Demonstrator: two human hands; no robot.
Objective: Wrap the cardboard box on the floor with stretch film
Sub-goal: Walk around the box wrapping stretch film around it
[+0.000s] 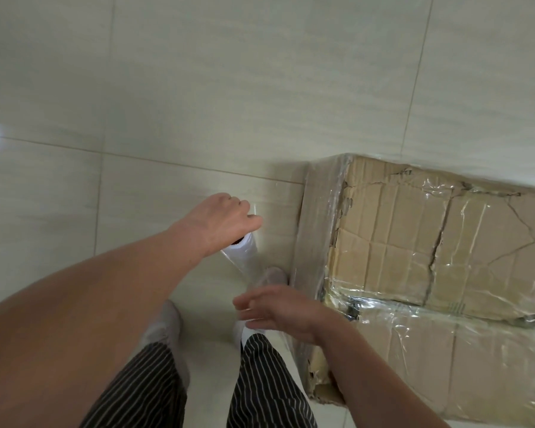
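Observation:
A worn cardboard box (pixel 414 242) lies on the floor at the right, with clear stretch film over its top and left side. My left hand (pixel 217 220) grips the top end of a white roll of stretch film (pixel 243 250), which stands upright left of the box. A sheet of film (pixel 260 282) runs from the roll down towards the box's near left corner. My right hand (pixel 278 310) is blurred, fingers spread and fairly straight, against that sheet just left of the box.
Pale glossy floor tiles (pixel 198 103) fill the view to the left and beyond the box. My legs in striped trousers (pixel 260 381) and light shoes (pixel 167 322) stand close to the box's left side. The box's near corner (pixel 322 387) is torn.

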